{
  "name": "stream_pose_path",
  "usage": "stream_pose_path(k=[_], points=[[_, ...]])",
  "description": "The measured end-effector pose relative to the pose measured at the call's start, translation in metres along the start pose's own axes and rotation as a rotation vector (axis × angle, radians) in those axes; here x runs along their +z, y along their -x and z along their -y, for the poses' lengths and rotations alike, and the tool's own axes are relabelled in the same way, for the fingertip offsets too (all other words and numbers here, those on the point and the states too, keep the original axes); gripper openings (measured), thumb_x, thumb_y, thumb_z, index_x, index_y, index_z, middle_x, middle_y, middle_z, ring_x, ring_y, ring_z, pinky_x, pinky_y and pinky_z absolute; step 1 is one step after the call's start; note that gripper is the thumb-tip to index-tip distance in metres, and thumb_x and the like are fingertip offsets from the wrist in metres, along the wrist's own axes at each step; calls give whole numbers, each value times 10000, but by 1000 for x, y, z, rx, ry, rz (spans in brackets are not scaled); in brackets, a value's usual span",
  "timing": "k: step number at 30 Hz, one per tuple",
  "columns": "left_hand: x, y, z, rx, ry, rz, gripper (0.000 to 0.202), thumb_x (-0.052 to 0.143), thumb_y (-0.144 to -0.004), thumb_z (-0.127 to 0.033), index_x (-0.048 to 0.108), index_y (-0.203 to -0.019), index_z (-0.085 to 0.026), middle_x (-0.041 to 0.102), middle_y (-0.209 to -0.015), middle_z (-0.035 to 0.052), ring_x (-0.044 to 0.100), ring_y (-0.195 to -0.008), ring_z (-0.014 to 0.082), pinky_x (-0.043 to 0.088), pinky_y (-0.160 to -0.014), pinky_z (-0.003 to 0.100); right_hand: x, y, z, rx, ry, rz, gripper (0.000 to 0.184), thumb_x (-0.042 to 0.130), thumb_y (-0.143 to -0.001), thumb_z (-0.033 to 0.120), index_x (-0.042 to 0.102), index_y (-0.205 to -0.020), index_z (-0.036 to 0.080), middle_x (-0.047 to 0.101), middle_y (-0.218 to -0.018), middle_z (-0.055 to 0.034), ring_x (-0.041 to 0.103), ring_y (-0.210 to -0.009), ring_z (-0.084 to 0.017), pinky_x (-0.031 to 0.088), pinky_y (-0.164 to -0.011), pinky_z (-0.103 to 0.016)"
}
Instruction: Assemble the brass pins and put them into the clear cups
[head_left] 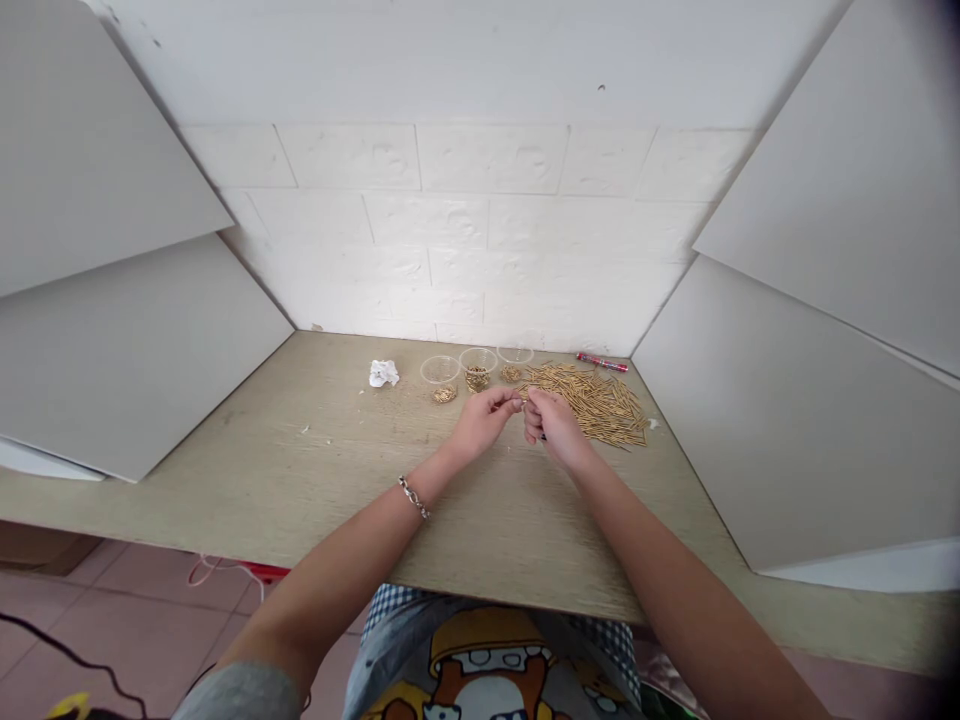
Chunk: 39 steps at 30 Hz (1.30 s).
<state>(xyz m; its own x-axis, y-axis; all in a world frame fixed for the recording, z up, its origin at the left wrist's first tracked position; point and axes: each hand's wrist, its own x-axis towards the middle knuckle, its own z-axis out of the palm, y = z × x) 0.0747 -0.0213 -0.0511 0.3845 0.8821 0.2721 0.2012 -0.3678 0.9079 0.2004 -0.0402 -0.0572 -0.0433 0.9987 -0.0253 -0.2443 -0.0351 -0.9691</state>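
My left hand [484, 418] and my right hand [549, 422] meet over the middle of the wooden table [315, 470], fingertips pinched together on a thin gold stick [523, 400] between them. A bracelet sits on my left wrist. Just right of my hands lies a heap of gold sticks [592, 398]. Behind my hands stand three small clear cups [478, 367] holding small gold pieces, and a little gold pile [444, 394] lies in front of the left cup.
A crumpled white paper [383, 374] lies left of the cups. A red pen [601, 362] rests by the back wall. White panels [787, 400] close in the table on both sides. Dark cables run over the tiled floor at the lower left.
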Motion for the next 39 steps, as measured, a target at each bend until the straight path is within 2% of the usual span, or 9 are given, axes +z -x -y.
stream_pose_path(k=[13,23,39], points=[[-1,-1,4,11,-40,10,181,478,-791,-249,598,-728,-128,576,-682,-6,484,-655,100,382,-630,207,1,2,3,-5,21,20,349,480,-729,398,282,-510,212,221,-396,102,243,-296,-43,315,-322,-217],[-4,1,-5,79,-277,-6,186,456,-803,-209,608,-716,-147,582,-665,-11,482,-636,98,375,-633,209,1,0,1,-4,50,16,357,490,-726,402,281,-506,214,220,-395,100,243,-294,-47,319,-316,-218],[-3,2,0,187,-455,-77,161,476,-794,-167,626,-735,-153,585,-648,3,505,-646,109,393,-685,234,-4,-4,-8,-65,197,-16,346,458,-766,404,304,-518,218,272,-389,81,276,-315,-67,334,-325,-230]])
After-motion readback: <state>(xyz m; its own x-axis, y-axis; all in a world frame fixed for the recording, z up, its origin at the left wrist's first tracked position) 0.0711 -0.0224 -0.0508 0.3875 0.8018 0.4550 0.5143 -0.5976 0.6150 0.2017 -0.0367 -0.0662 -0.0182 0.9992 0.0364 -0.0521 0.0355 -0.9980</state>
